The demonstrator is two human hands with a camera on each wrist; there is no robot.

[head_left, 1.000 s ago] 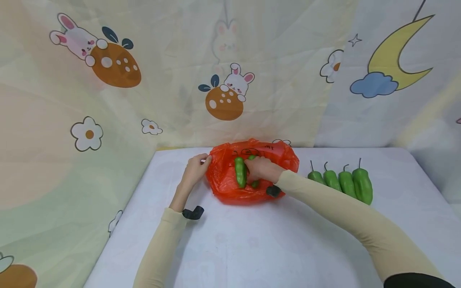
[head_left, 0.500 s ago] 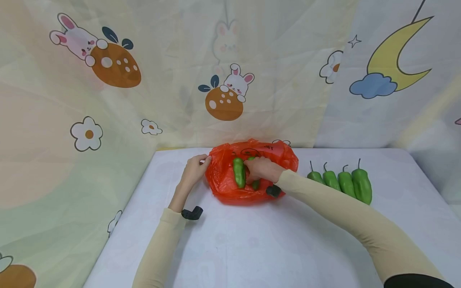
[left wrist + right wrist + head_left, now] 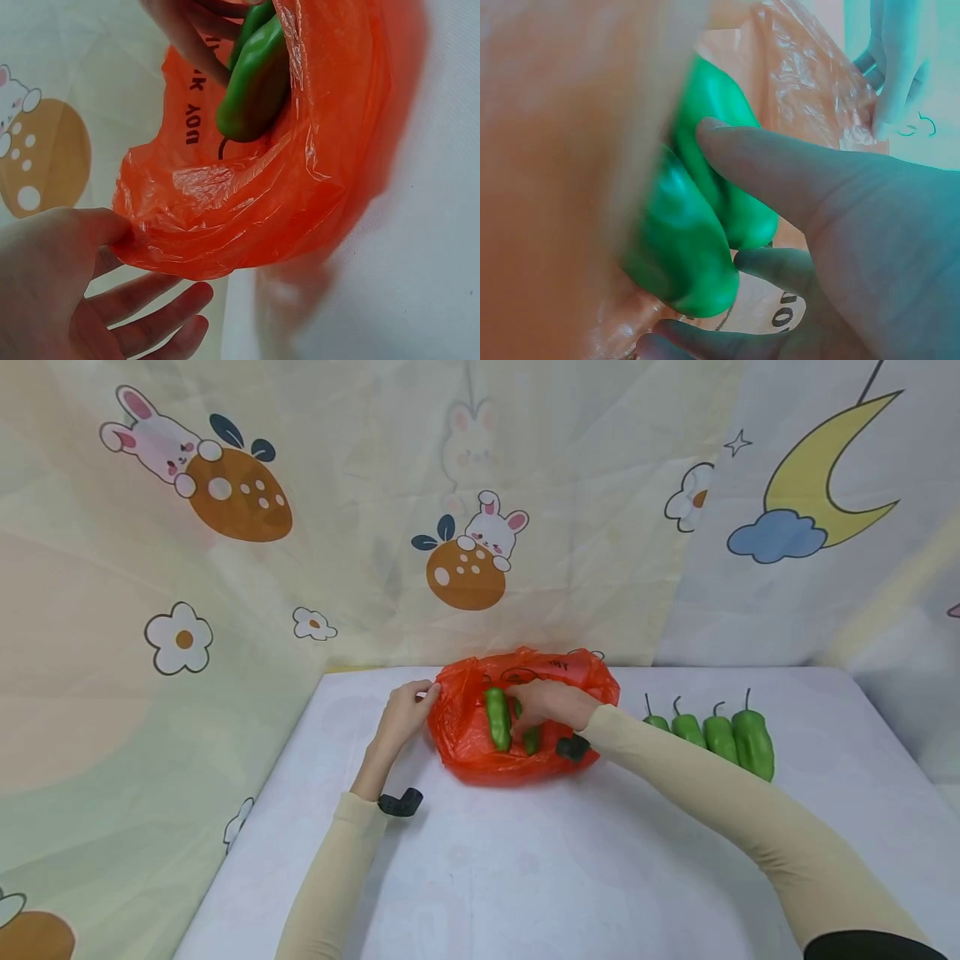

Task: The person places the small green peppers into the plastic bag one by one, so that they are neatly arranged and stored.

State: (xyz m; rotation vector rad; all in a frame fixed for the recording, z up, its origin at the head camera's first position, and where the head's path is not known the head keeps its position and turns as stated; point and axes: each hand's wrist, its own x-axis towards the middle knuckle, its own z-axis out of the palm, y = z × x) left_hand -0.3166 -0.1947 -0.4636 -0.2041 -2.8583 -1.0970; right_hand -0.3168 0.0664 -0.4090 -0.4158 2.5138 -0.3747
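Observation:
A red plastic bag point(image 3: 480, 767) lies mouth-open at the back middle of the table, black lettering on its inner side. My left hand point(image 3: 403, 714) pinches its left rim between thumb and forefinger, the other fingers spread below in the left wrist view. Two green peppers lie side by side inside: the left pepper point(image 3: 498, 718) and the right pepper point(image 3: 532, 740). Reaching into the mouth, my right hand point(image 3: 552, 703) is beside them. In the right wrist view its thumb point(image 3: 772, 161) extends over one pepper point(image 3: 739, 210), with the fingers spread apart beneath.
On the right of the white table point(image 3: 465, 877), several green peppers point(image 3: 753, 745) stand in a row with stems upward, partly behind the right sleeve point(image 3: 697, 785). A cloth wall point(image 3: 360, 560) with printed bunnies rises close behind the bag.
My right hand has loosened and drawn slightly up and right, showing more of the right pepper in the bag. My left hand keeps its pinch on the rim.

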